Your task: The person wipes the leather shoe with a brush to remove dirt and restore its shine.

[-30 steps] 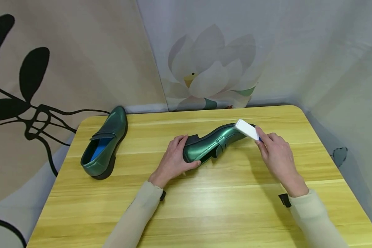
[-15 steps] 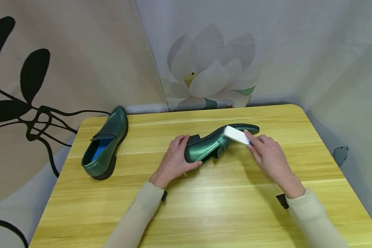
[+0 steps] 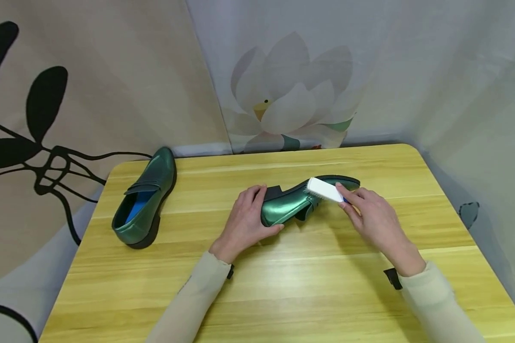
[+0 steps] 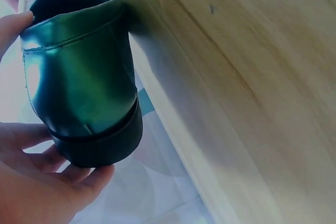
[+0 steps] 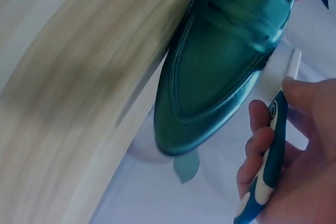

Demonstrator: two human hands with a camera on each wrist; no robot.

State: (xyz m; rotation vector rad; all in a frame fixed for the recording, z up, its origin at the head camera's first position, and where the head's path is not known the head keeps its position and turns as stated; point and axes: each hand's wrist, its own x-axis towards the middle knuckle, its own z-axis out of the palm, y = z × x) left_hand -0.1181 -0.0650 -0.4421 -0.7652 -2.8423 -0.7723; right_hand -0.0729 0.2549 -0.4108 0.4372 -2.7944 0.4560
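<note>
A shiny green loafer [image 3: 285, 206] lies tipped on its side in the middle of the table, its dark sole turned to the back. My left hand [image 3: 245, 218] grips its heel, thumb at the opening's rim and fingers under the heel block in the left wrist view. With my right hand [image 3: 374, 220] I hold a brush [image 3: 324, 189] with a white head and a blue-and-white handle [image 5: 270, 163]. Its bristles sit against the loafer's upper side near the strap. The matching loafer [image 3: 148, 197] stands upright at the table's left, blue insole showing.
The light wooden table [image 3: 257, 295] has a rounded back right corner. Behind it hangs a pale curtain [image 3: 412, 71] printed with a large flower. Dark leaf shapes [image 3: 47, 102] show on the cloth at the left.
The brush in my right hand has moved left along the loafer, from near the toe to the strap area. The held loafer and my left hand have shifted slightly right.
</note>
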